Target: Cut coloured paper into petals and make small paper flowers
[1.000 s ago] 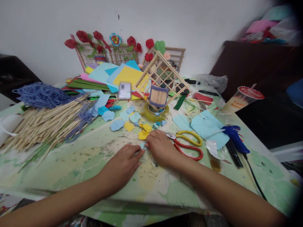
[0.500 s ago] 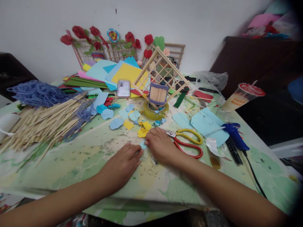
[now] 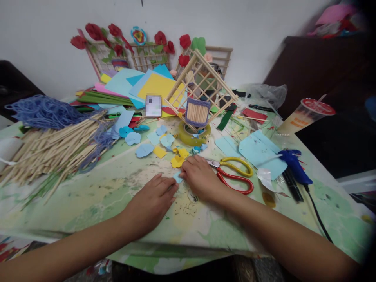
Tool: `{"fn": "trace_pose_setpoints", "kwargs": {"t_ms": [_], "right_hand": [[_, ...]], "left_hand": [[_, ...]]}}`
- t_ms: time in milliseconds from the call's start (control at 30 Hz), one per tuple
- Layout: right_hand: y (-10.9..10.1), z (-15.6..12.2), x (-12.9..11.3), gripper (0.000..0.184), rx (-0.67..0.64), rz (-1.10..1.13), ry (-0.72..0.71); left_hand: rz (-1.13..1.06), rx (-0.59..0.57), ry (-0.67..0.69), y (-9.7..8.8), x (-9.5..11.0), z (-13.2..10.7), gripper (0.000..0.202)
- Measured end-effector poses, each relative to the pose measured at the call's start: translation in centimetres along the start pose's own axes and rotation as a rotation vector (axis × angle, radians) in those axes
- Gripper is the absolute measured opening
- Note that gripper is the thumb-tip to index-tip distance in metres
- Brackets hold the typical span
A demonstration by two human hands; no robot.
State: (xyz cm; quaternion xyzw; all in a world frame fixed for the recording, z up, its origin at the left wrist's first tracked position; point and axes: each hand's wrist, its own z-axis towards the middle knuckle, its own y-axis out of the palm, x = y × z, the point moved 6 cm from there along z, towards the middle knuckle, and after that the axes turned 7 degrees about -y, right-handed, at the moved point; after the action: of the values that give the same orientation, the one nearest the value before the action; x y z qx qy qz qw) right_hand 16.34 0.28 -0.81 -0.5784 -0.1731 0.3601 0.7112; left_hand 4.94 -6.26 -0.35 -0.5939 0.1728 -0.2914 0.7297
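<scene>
A small piece of light blue paper lies low over the tabletop, its ends hidden by my fingers. My left hand is closed, fingertips on the paper's left side. My right hand is curled, pinching the right side of the same piece. Just beyond my right fingertips are yellow paper flowers. Scissors with one yellow and one red handle rest right of my right hand, their blades partly hidden by it. Blue paper flowers and a yellow paper square are scattered farther off.
A stick lattice stands behind a tape roll. Wooden sticks and blue yarn pile up at left. At right are light blue sheets, a blue glue gun with its cord, and a lidded drink cup.
The view has shifted slightly, so the objects at the back sit a little higher. My hands remain on the light blue paper with hardly any visible movement.
</scene>
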Motion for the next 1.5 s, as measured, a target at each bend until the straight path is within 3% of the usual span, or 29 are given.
{"fn": "trace_pose_setpoints", "kwargs": {"t_ms": [1000,1500], "right_hand": [[0.2,1.3,-0.4,0.023,-0.106,-0.106,-0.078],[-0.3,1.5,-0.4,0.023,-0.129,-0.080,-0.060]], "left_hand": [[0.014,0.064,-0.018,-0.1,-0.2,-0.3,0.032],[0.101,-0.031,0.021,0.5,-0.2,-0.1,0.037]]}}
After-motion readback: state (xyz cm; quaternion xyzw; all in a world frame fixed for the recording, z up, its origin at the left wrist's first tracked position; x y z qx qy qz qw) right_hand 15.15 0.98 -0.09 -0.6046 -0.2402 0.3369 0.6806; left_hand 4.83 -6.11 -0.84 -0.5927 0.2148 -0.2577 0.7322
